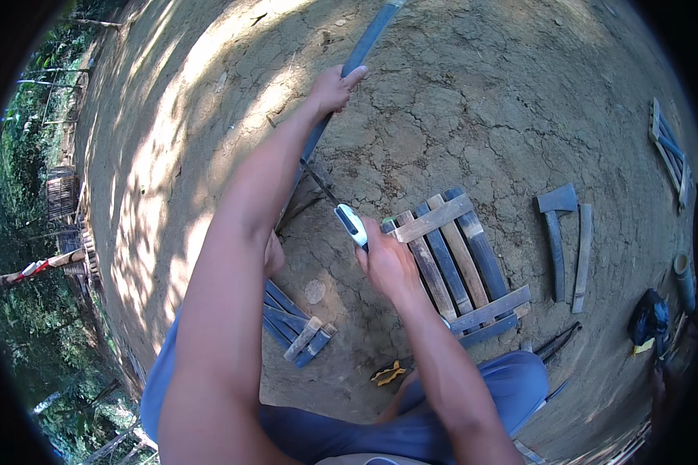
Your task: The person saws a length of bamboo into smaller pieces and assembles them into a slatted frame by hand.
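My left hand (333, 91) is wrapped round a long, flat blue-grey slat (371, 37), which slopes from the top of the view down toward my foot. In my right hand (392, 265) is a handsaw (351, 225) with a white and dark handle. Its narrow blade reaches up and left to the slat's edge, below my left hand; whether the teeth are in the wood I cannot tell. Just right of my right hand lies a slatted wooden panel (440, 280), with crosspieces over several slats. My left forearm hides part of the slat's lower length.
On the cracked earth (473, 116), a smaller slatted piece (306, 341) lies between my legs, near yellow-and-black pliers (388, 373). An axe (557, 232) and a loose wooden strip (582, 260) lie right. Farther right are another slatted frame (669, 151), a bamboo tube (684, 285) and a black plastic bag (645, 319).
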Tool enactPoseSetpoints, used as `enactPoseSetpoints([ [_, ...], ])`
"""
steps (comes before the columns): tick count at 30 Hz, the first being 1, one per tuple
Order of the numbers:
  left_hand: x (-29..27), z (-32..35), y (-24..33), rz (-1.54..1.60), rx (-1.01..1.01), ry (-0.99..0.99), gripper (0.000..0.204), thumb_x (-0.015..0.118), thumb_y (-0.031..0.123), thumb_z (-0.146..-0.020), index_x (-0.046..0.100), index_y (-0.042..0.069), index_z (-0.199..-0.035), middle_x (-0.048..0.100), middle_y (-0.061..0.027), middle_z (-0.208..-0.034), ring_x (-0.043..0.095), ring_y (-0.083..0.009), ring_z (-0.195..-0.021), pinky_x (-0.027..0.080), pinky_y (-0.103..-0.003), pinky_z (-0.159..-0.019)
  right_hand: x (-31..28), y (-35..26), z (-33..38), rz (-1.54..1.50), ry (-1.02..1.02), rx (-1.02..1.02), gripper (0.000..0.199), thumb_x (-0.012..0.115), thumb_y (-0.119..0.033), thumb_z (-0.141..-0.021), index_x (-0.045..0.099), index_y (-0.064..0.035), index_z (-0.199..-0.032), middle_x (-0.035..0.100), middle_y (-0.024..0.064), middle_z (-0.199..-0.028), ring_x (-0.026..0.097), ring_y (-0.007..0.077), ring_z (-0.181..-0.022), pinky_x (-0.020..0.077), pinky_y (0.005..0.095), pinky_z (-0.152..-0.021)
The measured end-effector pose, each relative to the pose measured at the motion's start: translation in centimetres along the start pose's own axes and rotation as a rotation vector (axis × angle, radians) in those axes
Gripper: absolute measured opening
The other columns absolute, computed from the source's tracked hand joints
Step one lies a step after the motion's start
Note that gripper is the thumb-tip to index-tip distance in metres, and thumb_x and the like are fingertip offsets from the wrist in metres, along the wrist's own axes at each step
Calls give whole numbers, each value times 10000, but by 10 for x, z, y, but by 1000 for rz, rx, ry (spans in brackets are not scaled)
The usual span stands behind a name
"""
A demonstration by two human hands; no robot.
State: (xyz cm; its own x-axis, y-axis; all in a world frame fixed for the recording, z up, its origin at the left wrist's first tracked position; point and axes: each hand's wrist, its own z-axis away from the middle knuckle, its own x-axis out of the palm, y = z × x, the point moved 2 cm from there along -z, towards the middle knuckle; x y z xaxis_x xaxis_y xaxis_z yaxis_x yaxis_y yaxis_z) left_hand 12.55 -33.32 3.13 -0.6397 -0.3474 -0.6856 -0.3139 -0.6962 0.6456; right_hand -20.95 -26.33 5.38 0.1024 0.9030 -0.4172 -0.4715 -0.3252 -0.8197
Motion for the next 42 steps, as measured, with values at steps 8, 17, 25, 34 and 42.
enactPoseSetpoints([
  [8,-43,40,50,53,86,230,518,668,584,-982,587,72,-957,549,-14,-628,555,-115,-488,453,-307,-451,-11,-21,17,-71,-6,-4,452,648,-232,-966,435,-122,-1349,717,262,-987,669,514,-985,507,609,-849],
  [17,-75,58,25,178,117,422,499,699,562,-970,575,81,-926,548,-3,-629,558,-102,-493,462,-294,-453,-15,-25,20,-22,-65,-35,368,656,-221,-958,468,-106,-1253,715,255,-981,671,510,-987,499,615,-853],
  [25,-95,18,-19,265,31,477,500,746,521,-948,600,47,-883,579,-28,-621,569,-131,-480,482,-326,-455,-5,-15,1,65,-91,-68,465,662,-209,-944,440,-142,-1347,714,239,-1016,670,511,-944,511,609,-794],
  [34,-106,-11,-46,228,129,416,357,758,328,-925,573,24,-959,618,-57,-638,618,-149,-489,517,-332,-463,-10,-1,-29,59,-31,-75,512,698,-201,-949,481,-162,-1412,706,264,-920,678,500,-848,528,580,-720],
  [42,-99,-24,-50,264,117,362,292,731,261,-922,571,20,-962,602,-48,-640,605,-132,-498,507,-329,-448,1,1,-23,68,-18,-77,478,684,-211,-973,475,-136,-1396,703,272,-892,673,510,-852,523,571,-711],
])
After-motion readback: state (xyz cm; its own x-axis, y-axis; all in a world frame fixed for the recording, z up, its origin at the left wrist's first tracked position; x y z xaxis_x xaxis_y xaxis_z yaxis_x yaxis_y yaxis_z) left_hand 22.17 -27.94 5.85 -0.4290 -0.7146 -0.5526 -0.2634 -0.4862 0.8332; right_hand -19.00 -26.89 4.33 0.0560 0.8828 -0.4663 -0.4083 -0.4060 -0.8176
